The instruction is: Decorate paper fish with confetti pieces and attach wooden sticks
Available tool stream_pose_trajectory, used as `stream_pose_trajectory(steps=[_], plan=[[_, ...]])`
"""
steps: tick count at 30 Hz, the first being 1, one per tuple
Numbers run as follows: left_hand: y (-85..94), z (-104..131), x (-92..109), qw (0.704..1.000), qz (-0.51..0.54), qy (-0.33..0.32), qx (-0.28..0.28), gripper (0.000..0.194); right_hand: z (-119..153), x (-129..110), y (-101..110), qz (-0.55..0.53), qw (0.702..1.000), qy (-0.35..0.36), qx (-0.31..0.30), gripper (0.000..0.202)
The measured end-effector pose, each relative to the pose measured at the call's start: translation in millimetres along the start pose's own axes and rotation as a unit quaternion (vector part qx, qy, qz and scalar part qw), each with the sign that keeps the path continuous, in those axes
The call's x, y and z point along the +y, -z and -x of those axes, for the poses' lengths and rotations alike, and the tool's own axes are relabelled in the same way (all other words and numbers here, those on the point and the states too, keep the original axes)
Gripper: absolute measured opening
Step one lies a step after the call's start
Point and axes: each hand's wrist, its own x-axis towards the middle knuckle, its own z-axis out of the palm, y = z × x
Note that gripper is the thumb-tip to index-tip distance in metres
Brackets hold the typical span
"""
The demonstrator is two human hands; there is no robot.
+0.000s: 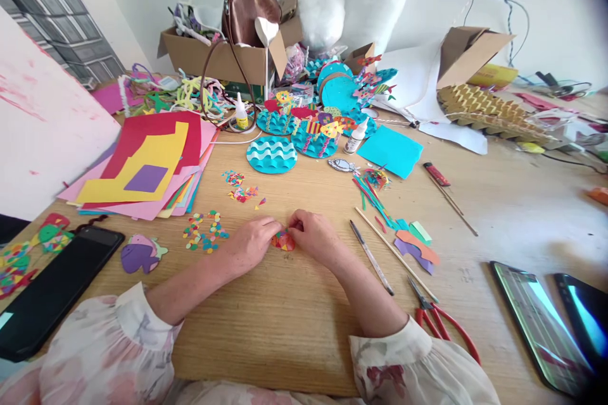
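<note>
A small red paper cut-out (284, 241) with orange and yellow patches lies on the table between my hands. My left hand (254, 243) pinches its left edge, palm down. At its upper right edge, my right hand (314, 237) has thumb and forefinger pressed together; whatever is between those fingertips is hidden. Left of my left hand lie loose paper dots (209, 231) in several colours. Beyond them are piles of tiny paper bits (243, 193). A pen (372, 256) and a wooden stick (394, 252) lie right of my right hand.
Red-handled scissors (439, 316) lie near my right forearm. Stacked coloured paper (142, 158) is at left, beside a black phone (61, 291). Behind stand a blue wavy paper disc (272, 155), glue bottles (356, 136) and a cardboard box (204, 60). Another phone (532, 323) lies at right.
</note>
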Motion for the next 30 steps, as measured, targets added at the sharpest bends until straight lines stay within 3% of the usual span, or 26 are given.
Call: stream_pose_trajectory(steps=[10, 18, 30], plan=[[1.9, 2, -2, 1.0, 0.016, -0.003, 0.001, 0.032, 5, 13, 6, -0.064, 0.996, 0.061, 0.022, 0.02], [0.2, 10, 0, 0.999, -0.01, -0.015, 0.037, 0.034, 25, 12, 2, -0.001, 0.992, 0.119, 0.034, 0.027], [-14.3, 34, -2, 0.991, -0.05, -0.071, 0.1, 0.029, 29, 13, -10, 0.043, 0.988, 0.135, 0.061, 0.033]])
